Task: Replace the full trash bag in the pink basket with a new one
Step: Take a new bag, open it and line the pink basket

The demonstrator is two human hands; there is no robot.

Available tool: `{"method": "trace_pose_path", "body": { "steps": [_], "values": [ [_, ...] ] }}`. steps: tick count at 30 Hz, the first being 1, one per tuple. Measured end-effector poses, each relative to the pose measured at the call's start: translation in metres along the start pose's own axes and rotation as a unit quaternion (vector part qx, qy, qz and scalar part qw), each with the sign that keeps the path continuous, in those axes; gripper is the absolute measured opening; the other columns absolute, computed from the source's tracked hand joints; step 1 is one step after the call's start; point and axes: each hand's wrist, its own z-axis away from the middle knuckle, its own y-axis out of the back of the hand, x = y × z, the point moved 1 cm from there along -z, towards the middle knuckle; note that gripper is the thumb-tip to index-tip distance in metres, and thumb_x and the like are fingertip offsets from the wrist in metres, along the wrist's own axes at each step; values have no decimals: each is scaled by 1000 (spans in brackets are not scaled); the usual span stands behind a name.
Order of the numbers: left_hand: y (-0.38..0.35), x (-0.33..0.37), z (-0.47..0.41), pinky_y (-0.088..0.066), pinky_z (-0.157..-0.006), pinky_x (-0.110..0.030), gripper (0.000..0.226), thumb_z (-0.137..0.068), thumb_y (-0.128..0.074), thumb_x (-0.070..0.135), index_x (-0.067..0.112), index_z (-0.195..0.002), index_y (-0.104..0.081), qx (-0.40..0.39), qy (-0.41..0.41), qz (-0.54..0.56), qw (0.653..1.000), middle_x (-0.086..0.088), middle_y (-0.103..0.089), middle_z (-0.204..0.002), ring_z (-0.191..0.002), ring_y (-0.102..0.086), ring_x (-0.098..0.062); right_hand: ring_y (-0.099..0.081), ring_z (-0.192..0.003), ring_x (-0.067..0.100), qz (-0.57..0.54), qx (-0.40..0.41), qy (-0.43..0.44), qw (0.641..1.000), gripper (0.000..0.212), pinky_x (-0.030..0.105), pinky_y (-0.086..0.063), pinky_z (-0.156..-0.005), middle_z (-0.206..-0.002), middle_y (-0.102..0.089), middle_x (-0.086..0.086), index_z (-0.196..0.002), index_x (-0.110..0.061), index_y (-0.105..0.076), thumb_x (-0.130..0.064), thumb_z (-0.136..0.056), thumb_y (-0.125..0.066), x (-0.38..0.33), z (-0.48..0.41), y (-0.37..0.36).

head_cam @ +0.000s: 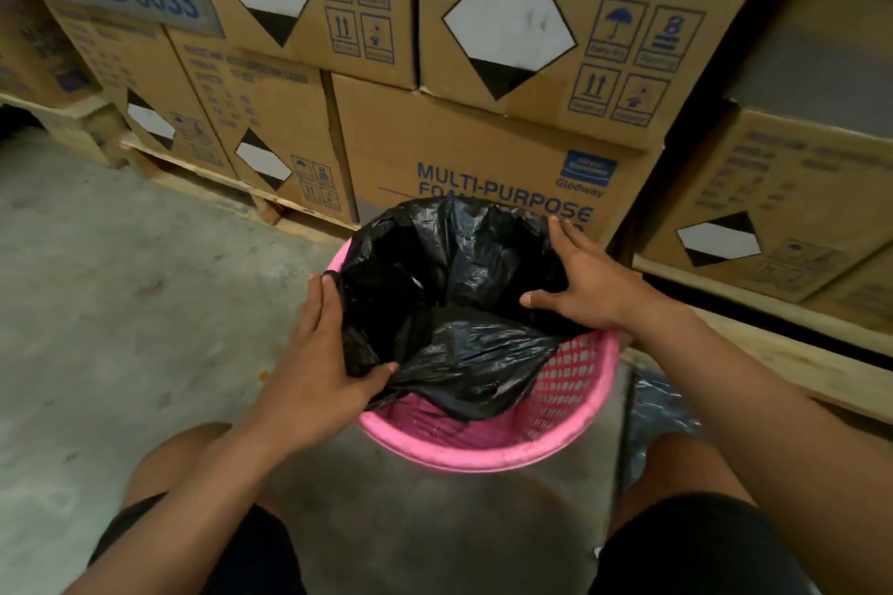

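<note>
Pink basket (483,457) on the concrete floor (121,280) between the knees, near rim bare; left hand (314,362) pinches the black trash bag (459,275) at the left rim, right hand (587,285) lies spread flat on it at the right; far rim draped, so relining looks about half done, with cartons (483,150) stacked behind.

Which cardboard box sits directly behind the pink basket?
The box printed MULTI-PURPOSE in blue, on the bottom row. The neighbouring boxes show black-and-white diamond labels instead.
</note>
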Motion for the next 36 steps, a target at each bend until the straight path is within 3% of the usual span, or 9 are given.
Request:
{"method": "trace_pose_path", "body": {
  "steps": [6, 10, 12, 18, 23, 25, 28, 31, 36],
  "values": [
    [18, 4, 7, 5, -123, -49, 136, -69, -75, 65, 36, -147, 32, -70, 20, -23, 997, 13, 40, -153, -144, 31, -10, 10, -157, 16, 7, -33, 14, 999, 142, 35, -9, -127, -169, 20, -1, -160, -22, 17, -70, -67, -79, 26, 18, 8],
    [7, 30, 11, 9, -123, -47, 103, -87, -50, 60, 24, -156, 17, 75, 2, -35, 997, 5, 27, -161, -147, 30, -14, 5, -157, 17, 25, 20, 41, 999, 111, 22, -2, -123, -171, 8, 8, -162, -9, 2, -44, -90, -74, 15, 32, 14],
    [-9, 39, 15, 4, -123, -46, 100, -90, -42, 69, 20, -156, 16, 80, 31, -31, 996, 2, 22, -163, -149, 24, -16, 3, -157, 18, 16, 7, 40, 999, 101, 21, -3, -122, -171, 5, 12, -161, -4, -2, -44, -95, -66, 11, 38, 9],
    [-22, 27, 23, 2, -123, -50, 122, -81, -72, 47, 22, -153, 23, 15, 55, -51, 997, 1, 38, -156, -143, 37, -16, 16, -154, 11, -19, -53, 5, 998, 131, 22, -4, -123, -166, 24, 4, -158, -12, 20, -61, -81, -74, 30, 51, -6],
    [-8, 30, 26, 5, -122, -46, 133, -69, -73, 68, 27, -153, 22, -47, 104, 55, 992, 11, 40, -153, -143, 33, -13, 12, -153, 6, -129, -107, 1, 986, 122, 20, -5, -121, -166, 21, -8, -159, -20, 18, -35, -86, -79, 47, 54, -1],
    [-11, 36, 20, 2, -122, -43, 118, -77, -59, 73, 24, -156, 14, 10, 131, 93, 987, 7, 28, -161, -148, 23, -15, 6, -154, 7, -186, -125, -9, 974, 115, 23, -8, -122, -167, 13, -11, -160, -25, 15, -22, -90, -77, 52, 52, 3],
    [-24, 42, 18, -4, -123, -52, 103, -90, -58, 54, 16, -157, 12, 79, 126, 42, 988, -2, 22, -164, -151, 18, -25, -2, -153, 4, -240, -149, -12, 959, 110, 32, -17, -124, -166, 5, -16, -160, -30, 12, -11, -93, -72, 56, 53, 11],
    [-30, 37, 23, -1, -123, -52, 117, -85, -72, 36, 18, -154, 20, 58, 123, 25, 990, 1, 32, -161, -149, 24, -25, -1, -153, 4, -218, -156, 1, 963, 110, 35, -22, -123, -165, 7, -16, -161, -31, 10, -15, -91, -74, 55, 53, 16],
    [-22, 28, 34, -2, -124, -48, 136, -74, -83, 37, 26, -150, 29, 17, 89, 55, 994, 14, 44, -150, -148, 28, -15, 6, -155, 8, -45, -34, 43, 997, 98, 31, -20, -125, -169, 13, -6, -163, -18, -9, -31, -91, -75, 35, 66, 10]
  ]
}}
